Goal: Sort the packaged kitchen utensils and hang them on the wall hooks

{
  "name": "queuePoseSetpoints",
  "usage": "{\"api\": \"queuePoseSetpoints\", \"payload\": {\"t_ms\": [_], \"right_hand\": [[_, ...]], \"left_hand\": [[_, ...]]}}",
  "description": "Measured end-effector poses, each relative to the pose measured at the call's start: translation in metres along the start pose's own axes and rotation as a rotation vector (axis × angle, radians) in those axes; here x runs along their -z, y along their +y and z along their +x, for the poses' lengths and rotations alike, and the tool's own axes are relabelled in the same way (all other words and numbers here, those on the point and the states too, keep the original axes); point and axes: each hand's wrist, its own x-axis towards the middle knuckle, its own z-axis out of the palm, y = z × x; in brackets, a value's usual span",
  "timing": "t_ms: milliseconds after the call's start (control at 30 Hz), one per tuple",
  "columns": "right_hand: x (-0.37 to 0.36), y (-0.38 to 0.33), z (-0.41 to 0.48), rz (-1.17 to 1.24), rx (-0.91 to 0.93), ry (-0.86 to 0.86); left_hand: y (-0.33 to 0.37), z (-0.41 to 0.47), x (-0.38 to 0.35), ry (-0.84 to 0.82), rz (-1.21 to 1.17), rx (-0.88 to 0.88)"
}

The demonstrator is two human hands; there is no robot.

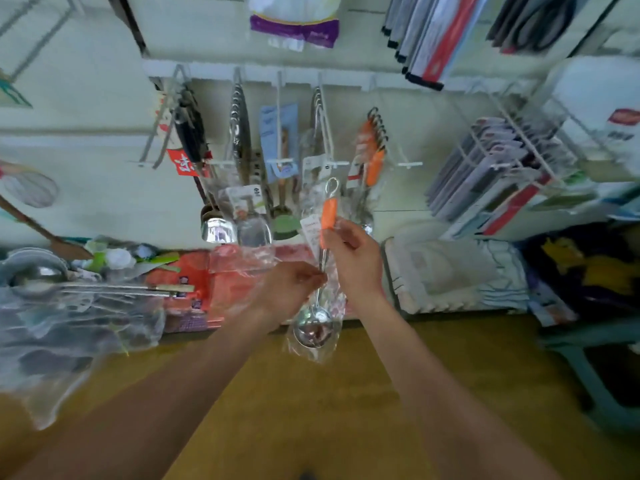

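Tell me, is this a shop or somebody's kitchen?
Probably a shop: wall hooks carry rows of packaged utensils, one with a price tag, and the left hand and right hand hold a bagged ladle.

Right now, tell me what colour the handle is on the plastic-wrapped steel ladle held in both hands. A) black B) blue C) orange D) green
C: the plastic-wrapped steel ladle has an orange handle, gripped by the right hand while the left hand pinches the metal shaft.

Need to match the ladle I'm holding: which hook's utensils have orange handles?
The bunch farthest right, matching your ladle; the others are black-handled, steel or blue-carded.
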Motion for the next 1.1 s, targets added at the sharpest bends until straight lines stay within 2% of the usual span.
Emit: {"api": "queuePoseSetpoints", "payload": {"t_ms": [267,400,600,800,1100], "right_hand": [[0.065,0.012,0.037,-0.022,0.073,0.098],[0.081,0.016,0.059,-0.002,0.036,0.111],[0.082,0.015,0.084,-0.027,0.085,0.092],[0.071,0.017,0.110,-0.045,0.042,0.096],[0.056,0.016,0.156,-0.198,0.049,0.108]], "left_hand": [[0.034,0.046,-0.062,-0.021,0.013,-0.063],[0.040,0.064,-0.082,0.012,-0.026,-0.062],[0.048,0.084,-0.089,0.075,-0.036,-0.048],[0.053,0.103,-0.086,0.082,-0.037,-0.010],[0.053,0.151,-0.073,0.147,-0.077,0.044]]}}
